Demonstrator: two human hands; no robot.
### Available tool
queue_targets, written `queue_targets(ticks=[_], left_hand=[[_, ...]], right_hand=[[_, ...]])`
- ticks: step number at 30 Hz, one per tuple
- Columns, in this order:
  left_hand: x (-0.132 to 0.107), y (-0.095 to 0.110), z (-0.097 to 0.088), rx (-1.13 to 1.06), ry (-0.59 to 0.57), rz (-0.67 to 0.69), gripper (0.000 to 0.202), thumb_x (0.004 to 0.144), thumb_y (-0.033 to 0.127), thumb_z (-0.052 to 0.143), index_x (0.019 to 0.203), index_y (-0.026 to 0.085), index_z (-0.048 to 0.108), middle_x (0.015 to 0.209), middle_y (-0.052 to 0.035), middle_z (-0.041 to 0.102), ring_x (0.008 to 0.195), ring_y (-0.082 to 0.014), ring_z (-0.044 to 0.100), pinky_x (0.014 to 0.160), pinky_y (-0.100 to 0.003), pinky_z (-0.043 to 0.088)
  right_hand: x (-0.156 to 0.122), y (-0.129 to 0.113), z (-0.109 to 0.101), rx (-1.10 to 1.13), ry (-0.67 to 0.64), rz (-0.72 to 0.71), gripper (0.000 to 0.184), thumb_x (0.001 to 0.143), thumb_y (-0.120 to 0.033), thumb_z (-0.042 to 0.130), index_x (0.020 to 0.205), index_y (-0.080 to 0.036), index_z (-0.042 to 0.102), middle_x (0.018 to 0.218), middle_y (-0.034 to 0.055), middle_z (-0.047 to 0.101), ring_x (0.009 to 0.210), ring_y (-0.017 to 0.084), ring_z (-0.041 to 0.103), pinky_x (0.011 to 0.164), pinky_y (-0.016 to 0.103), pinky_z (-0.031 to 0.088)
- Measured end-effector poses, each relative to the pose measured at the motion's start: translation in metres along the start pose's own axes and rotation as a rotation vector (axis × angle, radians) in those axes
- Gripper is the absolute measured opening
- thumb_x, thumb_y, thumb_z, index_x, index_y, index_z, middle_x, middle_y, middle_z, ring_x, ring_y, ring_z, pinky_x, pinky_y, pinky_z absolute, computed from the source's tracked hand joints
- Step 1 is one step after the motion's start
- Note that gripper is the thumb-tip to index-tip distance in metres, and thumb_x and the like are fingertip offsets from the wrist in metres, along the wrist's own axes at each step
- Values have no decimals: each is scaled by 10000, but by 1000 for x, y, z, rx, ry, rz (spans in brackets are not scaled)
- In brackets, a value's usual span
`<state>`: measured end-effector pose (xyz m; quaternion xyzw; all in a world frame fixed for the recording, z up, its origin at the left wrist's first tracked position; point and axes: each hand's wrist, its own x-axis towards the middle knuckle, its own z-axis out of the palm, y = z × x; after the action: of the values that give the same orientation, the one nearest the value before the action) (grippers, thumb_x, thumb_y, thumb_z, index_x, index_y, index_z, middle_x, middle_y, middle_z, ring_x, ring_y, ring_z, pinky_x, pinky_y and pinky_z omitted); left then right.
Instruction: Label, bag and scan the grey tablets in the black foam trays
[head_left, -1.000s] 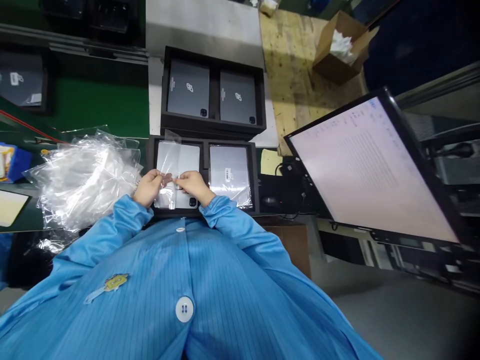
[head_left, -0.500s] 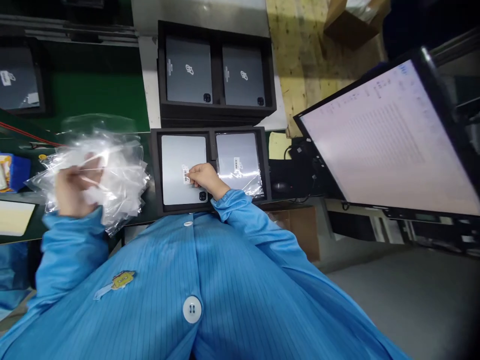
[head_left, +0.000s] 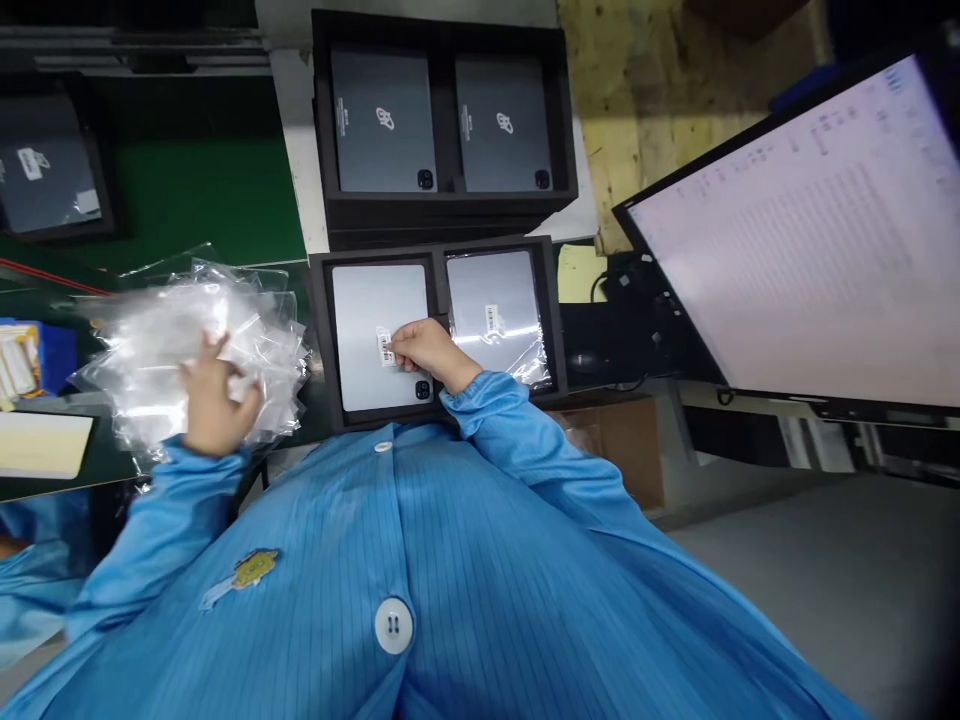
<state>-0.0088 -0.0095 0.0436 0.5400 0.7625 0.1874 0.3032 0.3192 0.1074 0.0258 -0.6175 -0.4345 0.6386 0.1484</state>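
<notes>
My right hand (head_left: pixel 431 350) pinches a small white barcode label (head_left: pixel 386 350) over the back of a silver tablet (head_left: pixel 379 300). That tablet lies in the left compartment of a dark foam tray (head_left: pixel 325 335). In the right compartment is another tablet (head_left: pixel 491 285) in clear film, bearing its own barcode label. On the left, my left hand (head_left: pixel 217 400) is open with its fingers spread, over a pile of clear plastic bags (head_left: pixel 150 330). I cannot tell whether its fingertips touch the bags.
Behind stands a stack of dark trays (head_left: pixel 442 205) with two grey tablets on top. A monitor (head_left: pixel 795 240) leans in from the right. At the left are a blue box (head_left: pixel 56 355), a pale yellow card (head_left: pixel 45 445) and another tray with a tablet (head_left: pixel 49 170).
My left hand has shifted right and toward me over the bags, and its fingers are now spread. My right hand stays at the label on the tablet. The view has shifted slightly.
</notes>
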Motion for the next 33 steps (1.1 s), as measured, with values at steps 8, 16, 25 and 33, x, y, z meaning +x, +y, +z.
queue_targets(ticks=[8, 16, 25, 33], left_hand=[[-5, -9, 72, 450, -150, 35, 860, 949, 559, 559, 1654, 119, 340, 1742, -243, 71, 1626, -453, -38, 1179, -823, -65], [57, 53, 15, 313, -138, 4, 561, 920, 530, 634, 1255, 83, 685, 1331, -283, 636, 1363, -497, 523, 1203, -638, 346], [57, 182, 140, 77, -492, 874, 387, 973, 481, 672, 1153, 138, 685, 1223, -123, 677, 1194, -263, 623, 1102, -506, 482], [85, 171, 109, -20, -381, 1096, 289, 963, 453, 583, 830, 218, 689, 888, -66, 721, 1012, -238, 662, 1223, -565, 319]], right_hand=[[1, 4, 3, 17, -5, 2, 253, 800, -129, 804, 598, -151, 653, 480, -17, 605, 363, 69, 485, 381, 167, 390], [-18, 9, -5, 115, 98, -107, 195, 830, -224, 779, 683, -185, 656, 561, -38, 600, 458, 71, 517, 457, 169, 409], [-38, 33, -76, 92, 444, -117, 324, 730, -430, 858, 706, -203, 628, 553, -24, 603, 527, 150, 601, 501, 247, 488], [-20, 15, -37, -76, 335, -149, 111, 834, -146, 714, 757, -174, 641, 673, -13, 686, 632, 129, 647, 638, 226, 506]])
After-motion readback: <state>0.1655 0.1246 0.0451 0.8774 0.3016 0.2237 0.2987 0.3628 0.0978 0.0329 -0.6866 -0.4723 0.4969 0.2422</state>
